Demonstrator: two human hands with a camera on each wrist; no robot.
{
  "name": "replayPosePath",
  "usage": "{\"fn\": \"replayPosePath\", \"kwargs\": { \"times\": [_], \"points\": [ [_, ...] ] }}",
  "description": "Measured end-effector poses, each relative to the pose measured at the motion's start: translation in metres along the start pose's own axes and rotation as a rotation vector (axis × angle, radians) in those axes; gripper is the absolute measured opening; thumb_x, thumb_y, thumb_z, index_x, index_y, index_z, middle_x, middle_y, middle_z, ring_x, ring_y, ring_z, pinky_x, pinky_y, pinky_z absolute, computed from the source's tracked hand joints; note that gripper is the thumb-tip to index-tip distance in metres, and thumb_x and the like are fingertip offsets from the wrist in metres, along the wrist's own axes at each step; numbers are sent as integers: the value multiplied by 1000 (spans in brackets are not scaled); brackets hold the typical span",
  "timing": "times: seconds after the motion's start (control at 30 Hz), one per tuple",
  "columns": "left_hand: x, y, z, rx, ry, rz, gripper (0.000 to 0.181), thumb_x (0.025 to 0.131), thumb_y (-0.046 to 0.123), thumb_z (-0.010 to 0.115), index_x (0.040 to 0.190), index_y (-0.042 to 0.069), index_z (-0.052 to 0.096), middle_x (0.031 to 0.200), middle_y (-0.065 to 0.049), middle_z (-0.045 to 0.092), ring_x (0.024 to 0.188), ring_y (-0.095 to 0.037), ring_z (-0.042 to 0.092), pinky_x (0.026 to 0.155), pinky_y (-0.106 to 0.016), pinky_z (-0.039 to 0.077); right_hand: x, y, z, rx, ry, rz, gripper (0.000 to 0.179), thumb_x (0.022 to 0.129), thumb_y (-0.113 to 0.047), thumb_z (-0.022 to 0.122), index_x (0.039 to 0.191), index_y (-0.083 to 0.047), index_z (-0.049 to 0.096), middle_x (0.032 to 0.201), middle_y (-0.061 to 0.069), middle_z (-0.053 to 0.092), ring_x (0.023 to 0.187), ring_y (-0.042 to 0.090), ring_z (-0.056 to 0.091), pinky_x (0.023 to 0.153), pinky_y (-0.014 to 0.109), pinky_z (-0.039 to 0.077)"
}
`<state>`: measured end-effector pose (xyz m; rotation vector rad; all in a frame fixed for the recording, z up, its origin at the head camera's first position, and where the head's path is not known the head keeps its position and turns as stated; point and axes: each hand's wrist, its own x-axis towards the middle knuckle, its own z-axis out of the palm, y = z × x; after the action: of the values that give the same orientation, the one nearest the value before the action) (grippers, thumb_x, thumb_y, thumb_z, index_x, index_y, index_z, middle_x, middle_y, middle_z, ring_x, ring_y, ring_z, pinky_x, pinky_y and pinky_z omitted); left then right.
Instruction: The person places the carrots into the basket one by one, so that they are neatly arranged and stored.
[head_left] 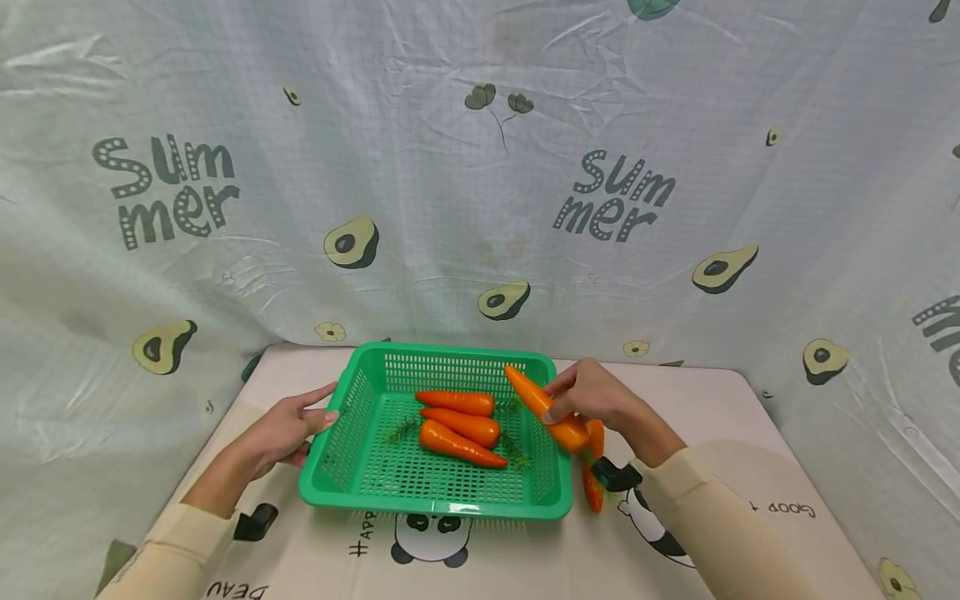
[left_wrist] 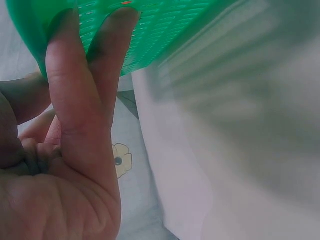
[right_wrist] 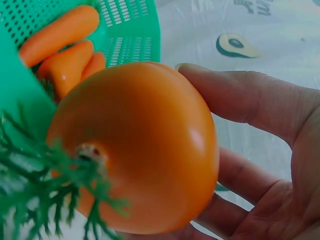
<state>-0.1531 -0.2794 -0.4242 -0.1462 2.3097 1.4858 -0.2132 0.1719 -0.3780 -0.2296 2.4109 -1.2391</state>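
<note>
A green plastic basket (head_left: pixel 442 511) with slotted walls stands on the table, three orange carrots (head_left: pixel 459 445) with green feathery tops lying inside. At its left side my left hand (head_left: pixel 288 429) holds the rim; the left wrist view has fingers (left_wrist: pixel 75 100) against the outer wall. My right hand (head_left: pixel 592 392) grips another carrot (head_left: pixel 542 404) over the basket's right rim, tip pointing up and left. In the right wrist view, this carrot's blunt stem end (right_wrist: pixel 145 150) faces the camera, with thumb and fingers around it and green leaves (right_wrist: pixel 55 185) at the stem.
More carrot (head_left: pixel 593 490) shows on the table just right of the basket, partly hidden by the held carrot and the right wrist. The pale table (head_left: pixel 720 417) carries printed pandas and lettering. Behind it hangs a sheet (head_left: pixel 420 183) printed with avocados and words.
</note>
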Motion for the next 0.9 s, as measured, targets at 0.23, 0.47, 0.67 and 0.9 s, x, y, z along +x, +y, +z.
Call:
{"fn": "replayPosePath", "kwargs": {
  "times": [0.23,0.47,0.67,0.9],
  "points": [
    [0,-1,-1,-6,0,3,69,112,23,49,169,13,11,107,-16,77,65,-20,74,60,-38,62,10,-11,9,-20,-37,7,45,74,-4,88,116,4,77,111,18,76,86,24,70,78,40,64],
    [0,-1,0,-9,2,11,69,112,22,49,169,12,12,110,-19,76,65,-21,74,61,-38,62,19,-20,19,-43,-65,-4,42,70,-3,89,111,2,79,111,16,76,80,22,68,71,35,62],
    [0,0,1,-11,7,4,69,112,22,50,169,13,12,109,-18,77,66,-21,74,61,-38,62,26,-32,32,-62,-109,-29,40,70,-1,88,109,0,80,109,15,76,76,22,71,69,35,63],
    [0,-1,-2,-23,-16,18,69,112,22,49,169,12,10,113,-20,77,67,-21,75,62,-39,63,37,-45,51,-114,-125,-72,41,66,-1,91,106,-2,82,115,12,77,80,19,67,62,29,55]
  ]
}}
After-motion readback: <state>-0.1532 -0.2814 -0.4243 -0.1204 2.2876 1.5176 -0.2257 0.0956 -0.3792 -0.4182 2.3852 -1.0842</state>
